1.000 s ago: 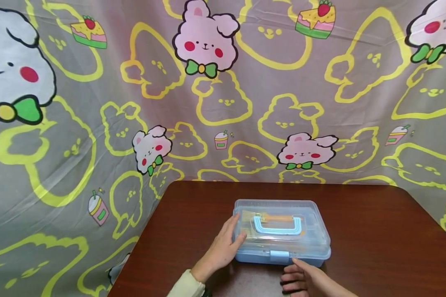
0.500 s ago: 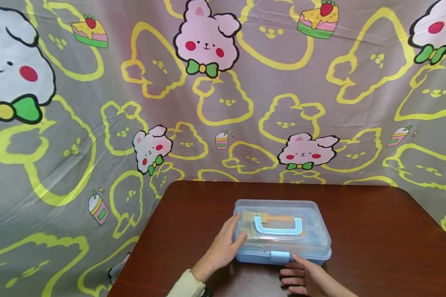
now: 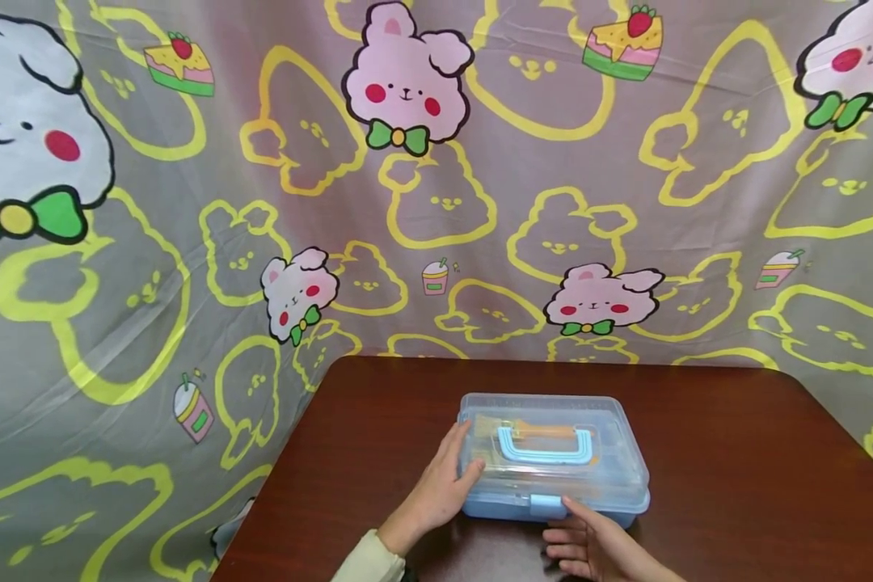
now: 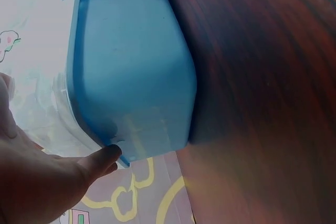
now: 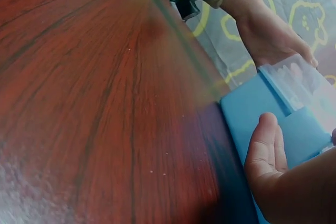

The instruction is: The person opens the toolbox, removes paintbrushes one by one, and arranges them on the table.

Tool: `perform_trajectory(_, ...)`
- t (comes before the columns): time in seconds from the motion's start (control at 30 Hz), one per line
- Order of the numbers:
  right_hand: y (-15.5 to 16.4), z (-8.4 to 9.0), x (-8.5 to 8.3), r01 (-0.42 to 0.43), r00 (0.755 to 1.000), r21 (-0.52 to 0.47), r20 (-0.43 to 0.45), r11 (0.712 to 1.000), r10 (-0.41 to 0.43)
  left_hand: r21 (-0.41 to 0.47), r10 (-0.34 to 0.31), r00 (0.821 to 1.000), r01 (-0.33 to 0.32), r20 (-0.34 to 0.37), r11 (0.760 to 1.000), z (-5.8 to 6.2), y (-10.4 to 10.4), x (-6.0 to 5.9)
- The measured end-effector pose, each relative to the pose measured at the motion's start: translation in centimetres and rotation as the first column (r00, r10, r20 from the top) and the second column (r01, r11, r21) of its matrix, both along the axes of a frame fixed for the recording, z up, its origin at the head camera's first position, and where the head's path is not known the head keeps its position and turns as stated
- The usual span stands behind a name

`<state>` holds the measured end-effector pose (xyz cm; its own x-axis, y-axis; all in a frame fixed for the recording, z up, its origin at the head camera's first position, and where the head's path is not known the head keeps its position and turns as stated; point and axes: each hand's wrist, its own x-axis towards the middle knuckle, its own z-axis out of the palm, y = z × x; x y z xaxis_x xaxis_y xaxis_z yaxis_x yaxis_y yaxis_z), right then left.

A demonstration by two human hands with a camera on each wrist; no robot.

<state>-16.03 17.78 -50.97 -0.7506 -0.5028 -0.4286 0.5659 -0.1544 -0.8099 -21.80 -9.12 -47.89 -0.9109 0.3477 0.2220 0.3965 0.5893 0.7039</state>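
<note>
The blue box [image 3: 553,457] sits near the front edge of the tabletop [image 3: 735,453], in the middle. A hand can pass along the back edge and both side edges. The left hand [image 3: 440,485] blocks the box's left side, and the right hand [image 3: 589,546] its front.

Head view: high, facing forward-down over bench [image 3: 735,453] and box [image 3: 553,457]. Wrist views: close, bench-level, at the box's left end [image 4: 131,77] and front [image 5: 262,114].

Glossy translucent plastic box [image 3: 553,461] on a smooth, polished wood-grain table [image 3: 735,469]; printed cloth backdrop [image 3: 189,242].
</note>
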Motion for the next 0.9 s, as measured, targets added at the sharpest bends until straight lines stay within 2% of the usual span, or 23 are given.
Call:
perform_trajectory(0.33,-0.11,0.12,0.17,0.031,1.000,0.042,-0.001,0.999,-0.031,-0.014,-0.002,1.000,0.002,0.032,1.000,0.03,-0.03,0.08)
perform_trajectory(0.7,-0.17,0.05,-0.08,0.078,0.997,0.093,-0.005,0.993,-0.077,-0.026,0.007,1.000,-0.007,-0.005,1.000,0.10,0.12,0.01)
perform_trajectory(0.9,-0.20,-0.10,0.01,0.098,0.995,0.098,-0.004,0.990,-0.098,-0.030,0.009,1.000,-0.009,0.013,1.000,0.11,0.16,0.11)
